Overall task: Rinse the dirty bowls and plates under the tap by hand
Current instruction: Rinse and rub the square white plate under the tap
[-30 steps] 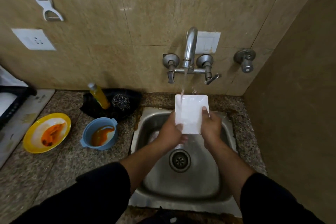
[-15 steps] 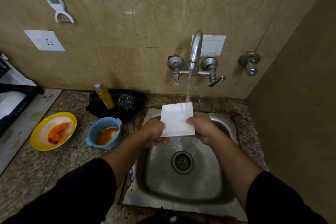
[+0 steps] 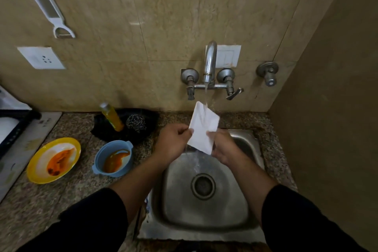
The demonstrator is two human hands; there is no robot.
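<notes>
Beige stone-look tiles fill the upper half of the frame, above a speckled granite counter (image 3: 77, 196) and a square steel sink (image 3: 227, 213) at lower centre. A chrome tap (image 3: 209, 61) on the wall above the sink is running, and a thin stream of water (image 3: 205, 94) falls from its spout.

Just above the sink's far edge, near centre frame, both hands hold a white square plate (image 3: 201, 129). It is tilted, with its upper corner in the stream, and water runs off its lower edge into the basin. The left hand (image 3: 171, 143) has its fingers curled and pinches the plate's left edge. The right hand (image 3: 225, 147) grasps the lower right edge, fingers curled behind it and thumb on the front face. Both arms wear dark sleeves.

On the counter at left sit a yellow plate (image 3: 32, 166) smeared with orange sauce and, to its right, a blue bowl (image 3: 101, 152) with orange residue inside. Behind the bowl, a bottle of yellow liquid (image 3: 111, 116) and a steel scrubber (image 3: 136, 122) rest on a black cloth (image 3: 149, 115). A white peeler (image 3: 47, 6) hangs at upper left above a white wall socket (image 3: 41, 57).
</notes>
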